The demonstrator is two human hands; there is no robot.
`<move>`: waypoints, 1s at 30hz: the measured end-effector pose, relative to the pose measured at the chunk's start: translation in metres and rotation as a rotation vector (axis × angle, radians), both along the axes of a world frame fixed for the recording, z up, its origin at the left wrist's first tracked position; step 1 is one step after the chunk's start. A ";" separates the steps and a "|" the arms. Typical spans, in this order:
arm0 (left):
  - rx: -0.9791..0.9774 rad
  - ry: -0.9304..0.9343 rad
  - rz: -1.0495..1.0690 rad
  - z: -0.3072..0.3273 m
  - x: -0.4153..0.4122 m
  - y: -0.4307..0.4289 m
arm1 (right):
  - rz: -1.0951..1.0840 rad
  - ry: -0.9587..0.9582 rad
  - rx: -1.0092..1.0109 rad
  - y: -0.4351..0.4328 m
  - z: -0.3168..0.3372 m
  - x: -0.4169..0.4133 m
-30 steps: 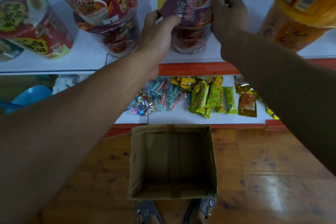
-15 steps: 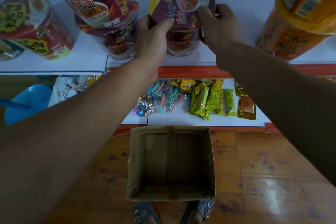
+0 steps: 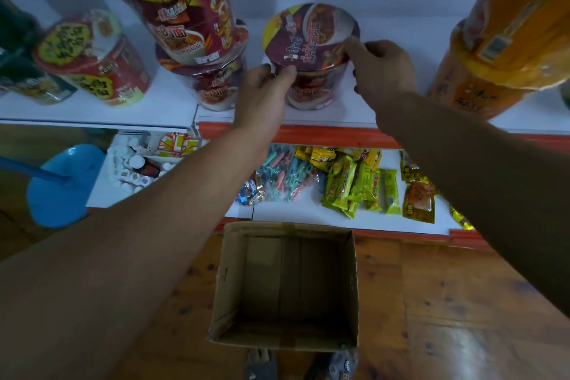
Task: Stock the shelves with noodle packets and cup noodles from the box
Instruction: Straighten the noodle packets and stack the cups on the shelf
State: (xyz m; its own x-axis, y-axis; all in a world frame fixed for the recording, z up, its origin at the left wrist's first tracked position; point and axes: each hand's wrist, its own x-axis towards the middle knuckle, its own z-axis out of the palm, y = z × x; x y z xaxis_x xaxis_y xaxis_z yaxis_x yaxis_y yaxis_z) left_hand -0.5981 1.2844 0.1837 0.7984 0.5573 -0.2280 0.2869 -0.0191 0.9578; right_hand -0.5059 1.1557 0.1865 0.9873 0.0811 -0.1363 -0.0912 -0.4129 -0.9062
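Note:
A purple cup noodle (image 3: pixel 311 49) stands upright on the white upper shelf (image 3: pixel 154 108), between a red stack and an orange stack. My left hand (image 3: pixel 262 92) grips the cup's left side just under the rim, with the thumb on its front. My right hand (image 3: pixel 379 68) holds the right edge of the lid with curled fingers. The cardboard box (image 3: pixel 234 281) sits open on the floor below, and nothing shows inside it.
Two stacked red cups (image 3: pixel 191 28) stand just left of the purple one, and a red-green cup (image 3: pixel 92 58) farther left. Orange cups (image 3: pixel 493 65) are stacked at right. The lower shelf holds green snack packets (image 3: pixel 357 188) and pastel clips (image 3: pixel 283 179). A blue plastic item (image 3: pixel 61 185) sits at left.
The purple cup has shifted a little left and toward the shelf front. My right hand slid from the lid's top to its right edge, and my left hand dropped lower on the cup's side.

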 end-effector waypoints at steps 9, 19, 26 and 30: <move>-0.047 0.110 -0.079 0.004 -0.030 -0.041 | -0.079 -0.022 -0.131 -0.042 0.008 -0.039; 0.444 0.274 -0.568 0.005 -0.034 -0.109 | -0.246 -0.035 -0.525 -0.141 0.015 -0.062; 0.239 0.104 -0.530 0.004 0.013 -0.165 | -0.389 0.000 -0.363 -0.197 0.002 -0.021; 0.137 0.000 -0.382 0.011 0.046 -0.196 | -0.239 -0.009 -0.252 -0.214 -0.009 0.006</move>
State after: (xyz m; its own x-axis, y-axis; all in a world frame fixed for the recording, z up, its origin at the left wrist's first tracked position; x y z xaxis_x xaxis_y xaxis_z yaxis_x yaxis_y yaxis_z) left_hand -0.5520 1.0884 0.1949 0.9541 0.2451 -0.1720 0.2339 -0.2516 0.9392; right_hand -0.5000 0.9421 0.1779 0.9756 -0.1875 -0.1140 -0.2048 -0.5915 -0.7798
